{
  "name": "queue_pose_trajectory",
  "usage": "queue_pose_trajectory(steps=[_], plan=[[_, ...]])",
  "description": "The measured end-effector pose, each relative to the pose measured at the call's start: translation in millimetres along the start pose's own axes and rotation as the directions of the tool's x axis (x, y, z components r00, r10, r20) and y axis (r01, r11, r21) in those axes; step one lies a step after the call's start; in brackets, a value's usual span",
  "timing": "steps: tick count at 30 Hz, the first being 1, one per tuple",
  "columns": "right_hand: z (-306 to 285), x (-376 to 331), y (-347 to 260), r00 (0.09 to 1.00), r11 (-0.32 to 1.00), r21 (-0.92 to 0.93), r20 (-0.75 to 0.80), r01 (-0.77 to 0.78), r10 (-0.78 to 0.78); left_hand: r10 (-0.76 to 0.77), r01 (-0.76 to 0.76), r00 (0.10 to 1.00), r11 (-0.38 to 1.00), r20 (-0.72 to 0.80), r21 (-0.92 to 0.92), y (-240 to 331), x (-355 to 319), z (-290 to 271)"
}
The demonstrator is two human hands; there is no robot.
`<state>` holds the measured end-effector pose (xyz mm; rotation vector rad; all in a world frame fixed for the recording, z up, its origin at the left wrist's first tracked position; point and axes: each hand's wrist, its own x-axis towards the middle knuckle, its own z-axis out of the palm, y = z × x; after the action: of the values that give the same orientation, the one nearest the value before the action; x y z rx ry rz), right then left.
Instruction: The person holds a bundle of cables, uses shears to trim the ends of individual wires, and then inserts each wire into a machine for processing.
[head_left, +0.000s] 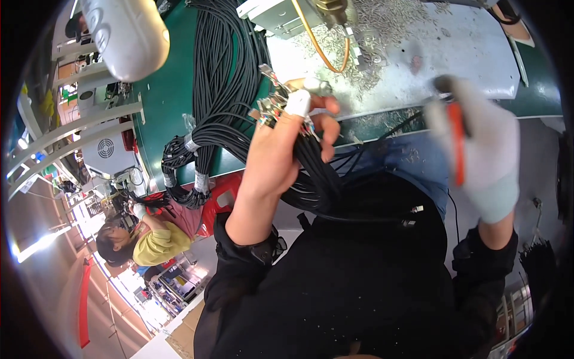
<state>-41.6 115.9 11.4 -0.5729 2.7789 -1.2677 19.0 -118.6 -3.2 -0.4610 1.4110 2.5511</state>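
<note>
Left hand (281, 149): bare, one fingertip taped white, closed round a bundle of black cables (317, 173) at their metal-tipped, coloured wire ends, above the lap.
Right hand (478, 137): white knit glove, blurred, curled round an orange-handled tool (457, 140); tool's tip unclear.
Tabletop (173, 102): green, smooth, strewn with metal scraps further back.
Long cable hank (218, 72): glossy black, taped in loops.

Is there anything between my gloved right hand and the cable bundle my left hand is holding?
Nothing visible. The right hand is apart from the cable bundle in the left hand, with only open space between them.
</note>
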Motion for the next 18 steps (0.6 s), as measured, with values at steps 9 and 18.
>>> queue_pose_trajectory(steps=[9, 18], plan=[[35.4, -2.7, -27.5, 0.940, 0.896, 0.443, 0.320, -0.037, -0.120, 0.044, -0.028, 0.995, 0.986, -0.094, 0.166, -14.3, -19.3, 30.5], [11.9, -34.4, -5.1, 0.874, 0.292, 0.825, 0.470, -0.484, 0.122, 0.035, -0.169, 0.975, 0.758, 0.219, 0.631, -8.4, -29.3, 50.4]])
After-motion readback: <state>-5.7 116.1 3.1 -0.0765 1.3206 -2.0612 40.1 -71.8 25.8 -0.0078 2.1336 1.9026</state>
